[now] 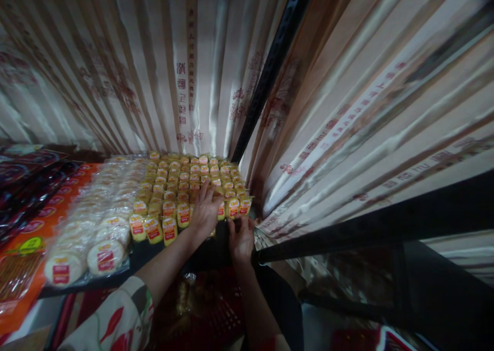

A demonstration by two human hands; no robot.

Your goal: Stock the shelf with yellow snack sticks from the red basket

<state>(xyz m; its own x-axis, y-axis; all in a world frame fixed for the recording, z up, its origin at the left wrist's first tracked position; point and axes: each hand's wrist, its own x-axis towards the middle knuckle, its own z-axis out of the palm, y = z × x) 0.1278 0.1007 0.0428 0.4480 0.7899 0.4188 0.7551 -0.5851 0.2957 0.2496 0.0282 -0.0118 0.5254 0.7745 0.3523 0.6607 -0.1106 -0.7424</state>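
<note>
Small yellow packaged cakes [184, 176] with red-and-white labels stand in close rows on a dark shelf. My left hand [204, 212] reaches over the front rows from the left, its fingers stretched across the pack tops. What lies beneath its palm is hidden. At the front right corner, my right hand [242, 240] has its fingertips up against the lower edge of the front packs [233, 207], thumb and fingers apart. Left of my left hand, a few front packs [169, 231] stick out further toward me than the others.
Clear-wrapped round white cakes [105, 258] lie in two rows to the left, beside an orange package sheet [54, 204] and dark shiny packs [34, 186]. A printed curtain [154, 73] hangs behind, with a black metal post [266, 78]. Below sits a red basket [216, 310] holding wrapped items.
</note>
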